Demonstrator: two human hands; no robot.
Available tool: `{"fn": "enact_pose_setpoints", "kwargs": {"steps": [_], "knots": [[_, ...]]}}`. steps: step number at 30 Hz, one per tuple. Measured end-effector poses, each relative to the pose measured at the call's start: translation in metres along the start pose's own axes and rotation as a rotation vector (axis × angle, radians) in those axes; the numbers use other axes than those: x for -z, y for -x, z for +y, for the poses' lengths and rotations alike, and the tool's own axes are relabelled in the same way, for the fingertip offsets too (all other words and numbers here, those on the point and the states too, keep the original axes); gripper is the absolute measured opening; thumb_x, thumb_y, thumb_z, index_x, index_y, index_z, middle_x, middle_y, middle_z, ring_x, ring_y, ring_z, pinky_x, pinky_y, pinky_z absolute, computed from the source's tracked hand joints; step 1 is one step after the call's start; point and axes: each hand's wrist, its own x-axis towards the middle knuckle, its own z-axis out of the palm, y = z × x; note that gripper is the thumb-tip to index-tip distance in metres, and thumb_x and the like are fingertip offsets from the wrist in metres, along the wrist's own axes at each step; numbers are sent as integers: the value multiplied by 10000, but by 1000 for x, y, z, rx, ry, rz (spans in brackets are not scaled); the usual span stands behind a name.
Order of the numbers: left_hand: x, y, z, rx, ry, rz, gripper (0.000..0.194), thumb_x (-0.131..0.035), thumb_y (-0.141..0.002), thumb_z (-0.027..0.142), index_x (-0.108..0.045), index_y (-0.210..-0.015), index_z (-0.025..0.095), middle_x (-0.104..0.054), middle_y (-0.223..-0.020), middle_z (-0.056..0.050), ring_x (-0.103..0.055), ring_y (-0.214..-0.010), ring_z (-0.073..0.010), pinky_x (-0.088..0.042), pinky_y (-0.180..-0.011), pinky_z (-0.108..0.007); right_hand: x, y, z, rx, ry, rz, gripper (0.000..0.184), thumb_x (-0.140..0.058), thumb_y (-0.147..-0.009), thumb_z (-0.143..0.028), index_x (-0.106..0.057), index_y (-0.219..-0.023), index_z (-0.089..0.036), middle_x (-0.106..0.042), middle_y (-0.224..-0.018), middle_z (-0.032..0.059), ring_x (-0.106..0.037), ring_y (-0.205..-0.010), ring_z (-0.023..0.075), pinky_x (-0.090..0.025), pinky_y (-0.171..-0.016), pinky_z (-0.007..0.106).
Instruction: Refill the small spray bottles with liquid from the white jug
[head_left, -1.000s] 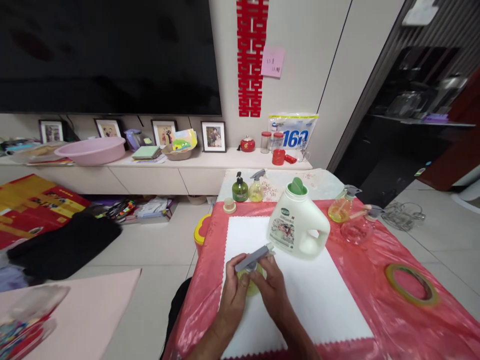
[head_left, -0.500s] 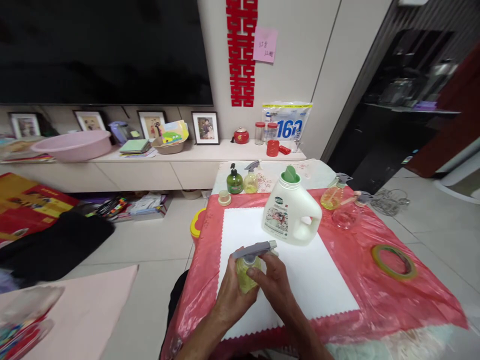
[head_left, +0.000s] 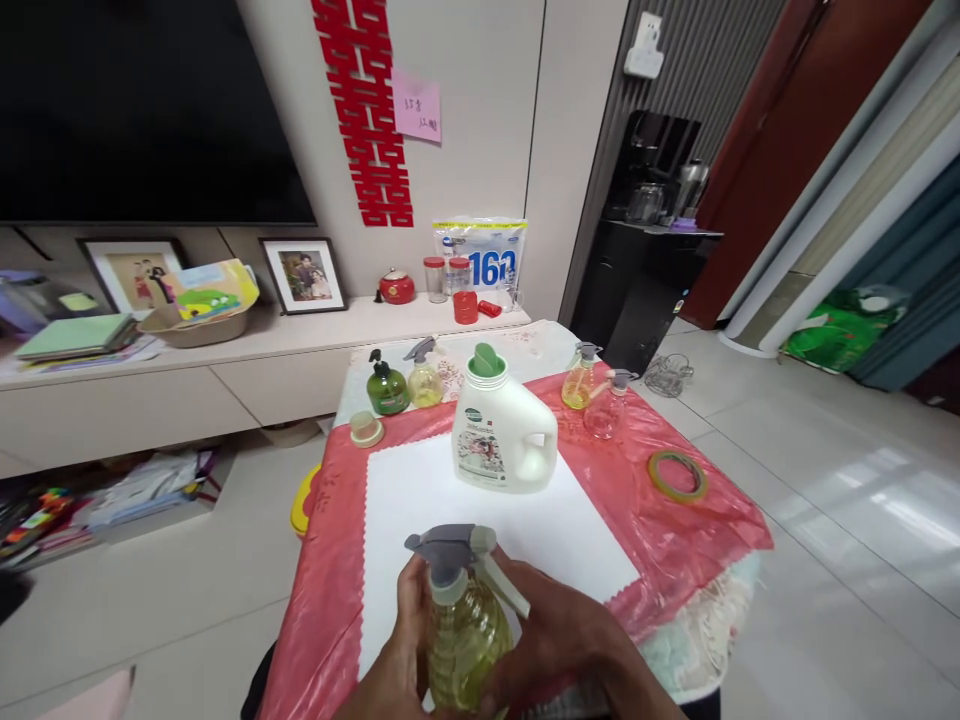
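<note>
I hold a clear spray bottle [head_left: 463, 630] of yellow-green liquid upright, close to the camera, above the near edge of the white mat [head_left: 420, 500]. Its grey trigger head [head_left: 450, 552] points left. My left hand [head_left: 394, 660] wraps the bottle's left side. My right hand [head_left: 566, 645] is curled round its right side, thumb near the trigger. Behind it a white detergent jug [head_left: 504, 432] with a green cap stands on the mat.
The table has a red plastic cover [head_left: 667, 530]. At its far edge stand a dark green pump bottle [head_left: 387, 388], a yellow spray bottle [head_left: 424, 378], a small jar [head_left: 366, 428], and two more sprayers [head_left: 592, 390]. A tape roll [head_left: 677, 474] lies right. A low cabinet [head_left: 225, 375] runs behind.
I have lifted the spray bottle off the mat and brought it closer to the camera. The view has swung to the right and the table looks further off.
</note>
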Motion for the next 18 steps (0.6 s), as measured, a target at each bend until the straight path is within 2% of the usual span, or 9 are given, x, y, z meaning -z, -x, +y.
{"fn": "enact_pose_setpoints", "kwargs": {"steps": [3,7,9,11,13,15,18], "knots": [[-9,-6,-5,-26,106,23,1240,-920,-560,509,-163,-1529,352,-485,-1420,-170,-577,-1268,-423,-557,-944,-528,-5,5,5,15,2,115,908,-954,-574,-359,-604,-1406,-266,-561,-1304,51,-522,-1223,259,-451,-1092,352],[-19,-15,-17,-76,164,135,1146,-953,-526,510,-295,-1458,397,-486,-1374,-101,-597,-1198,-335,-570,-933,-454,-19,15,20,-18,-298,235,814,-909,-667,-300,-555,-1397,-230,-584,-1262,64,-588,-1165,239,-524,-994,327],[-20,-18,-24,-81,154,156,1046,-930,-568,536,-354,-1428,387,-513,-1343,-88,-602,-1167,-299,-577,-914,-419,-23,20,25,-42,-396,311,748,-900,-677,-311,-564,-1336,-202,-594,-1243,77,-612,-1124,233,-554,-933,311],[-16,-19,-30,-63,88,167,925,-882,-645,552,-408,-1414,353,-555,-1324,-96,-593,-1184,-285,-563,-946,-407,-18,26,28,-93,-403,452,752,-910,-644,-341,-559,-1290,-184,-598,-1238,96,-624,-1098,236,-573,-884,308],[-8,-19,-33,-11,-36,187,756,-823,-708,586,-528,-1342,299,-607,-1301,-105,-598,-1195,-280,-528,-1012,-411,-3,32,30,-134,-292,648,787,-899,-626,-412,-534,-1283,-178,-588,-1269,115,-630,-1098,250,-586,-870,330],[3,-17,-35,73,-161,217,618,-772,-731,648,-655,-1190,251,-672,-1216,-102,-629,-1161,-278,-507,-1041,-400,24,39,33,-140,-72,864,806,-863,-628,-503,-518,-1279,-176,-580,-1287,127,-642,-1076,266,-595,-853,361],[19,-13,-38,183,-242,273,618,-737,-702,731,-714,-1066,232,-738,-1061,-83,-678,-1064,-270,-548,-956,-354,77,49,41,-130,149,1074,752,-852,-638,-503,-518,-1225,-172,-614,-1185,108,-634,-1034,256,-557,-909,389]]}}
